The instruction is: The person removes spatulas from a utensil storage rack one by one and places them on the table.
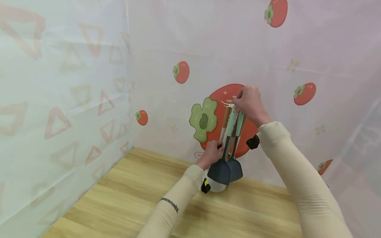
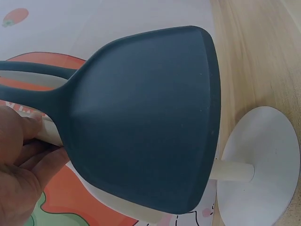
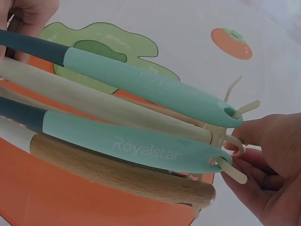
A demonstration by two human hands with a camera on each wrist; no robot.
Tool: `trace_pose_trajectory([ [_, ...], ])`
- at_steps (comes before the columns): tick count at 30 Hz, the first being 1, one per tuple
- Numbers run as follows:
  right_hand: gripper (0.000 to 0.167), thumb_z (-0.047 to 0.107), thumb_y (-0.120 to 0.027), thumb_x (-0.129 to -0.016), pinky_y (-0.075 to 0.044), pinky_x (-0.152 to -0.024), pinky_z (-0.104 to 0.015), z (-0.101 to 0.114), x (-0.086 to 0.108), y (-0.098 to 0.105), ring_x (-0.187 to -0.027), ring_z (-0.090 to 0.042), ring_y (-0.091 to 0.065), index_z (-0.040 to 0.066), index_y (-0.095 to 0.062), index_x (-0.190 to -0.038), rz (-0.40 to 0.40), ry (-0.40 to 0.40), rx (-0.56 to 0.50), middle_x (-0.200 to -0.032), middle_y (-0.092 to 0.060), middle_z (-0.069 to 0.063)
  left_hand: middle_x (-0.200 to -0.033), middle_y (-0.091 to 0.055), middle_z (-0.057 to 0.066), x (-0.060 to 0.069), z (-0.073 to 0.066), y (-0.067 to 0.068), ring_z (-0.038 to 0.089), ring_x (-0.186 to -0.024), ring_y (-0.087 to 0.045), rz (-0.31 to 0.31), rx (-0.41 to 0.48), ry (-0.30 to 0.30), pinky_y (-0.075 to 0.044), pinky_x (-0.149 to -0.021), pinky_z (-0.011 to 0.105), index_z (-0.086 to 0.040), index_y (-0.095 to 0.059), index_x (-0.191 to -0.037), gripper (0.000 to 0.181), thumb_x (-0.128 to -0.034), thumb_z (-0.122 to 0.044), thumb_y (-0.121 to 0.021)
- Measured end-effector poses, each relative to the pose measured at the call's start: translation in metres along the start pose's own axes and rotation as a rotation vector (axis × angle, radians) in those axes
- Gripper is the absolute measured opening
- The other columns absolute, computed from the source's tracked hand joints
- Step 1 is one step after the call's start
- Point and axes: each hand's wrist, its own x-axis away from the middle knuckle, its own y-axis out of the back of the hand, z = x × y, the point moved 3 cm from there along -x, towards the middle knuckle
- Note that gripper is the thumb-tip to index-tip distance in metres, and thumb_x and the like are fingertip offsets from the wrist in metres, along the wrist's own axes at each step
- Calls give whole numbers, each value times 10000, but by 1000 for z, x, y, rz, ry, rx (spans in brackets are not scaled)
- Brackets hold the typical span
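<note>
Below, left hand [image 1: 210,154] grips the rack's pole [image 3: 108,104]; above, right hand [image 1: 249,101] pinches its hook [image 3: 242,148].

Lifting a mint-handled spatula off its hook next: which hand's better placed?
Right, probably: the right hand is at the hooks, close to the mint handles. The left hand grips the pole lower down and could brace it.

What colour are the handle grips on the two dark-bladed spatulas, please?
The handle grips are mint green, seen best in the right wrist view.
</note>
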Motion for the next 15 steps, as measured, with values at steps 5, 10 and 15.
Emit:
trace_pose_trajectory([
  [5, 534, 107, -686, -948, -317, -417, -295, 3, -3, 4, -379, -187, -360, 74, -458, -467, 74, -25, 20, -427, -353, -16, -606, -391, -15, -3, 2, 1, 106, -542, -387, 8, 29, 6, -307, -522, 200, -75, -504, -684, 349, -1023, -34, -572],
  [10, 521, 135, -680, -965, -330, -431, -302, 0, -1, 6, -392, -170, -352, 56, -500, -483, 113, -33, 28, -435, -352, -7, -629, -405, -18, -2, 3, -2, 103, -571, -398, 17, 31, 22, -325, -538, 199, -72, -528, -713, 315, -1021, -45, -585],
  [15, 323, 193, -653, -992, -460, -561, -368, 1, 5, 9, -604, -239, -536, -17, -737, -762, 109, -69, 9, -659, -624, -111, -649, -440, -10, 0, 0, 0, 110, -591, -419, 12, 41, 40, -339, -544, 196, -57, -573, -747, 276, -1023, -50, -584],
])
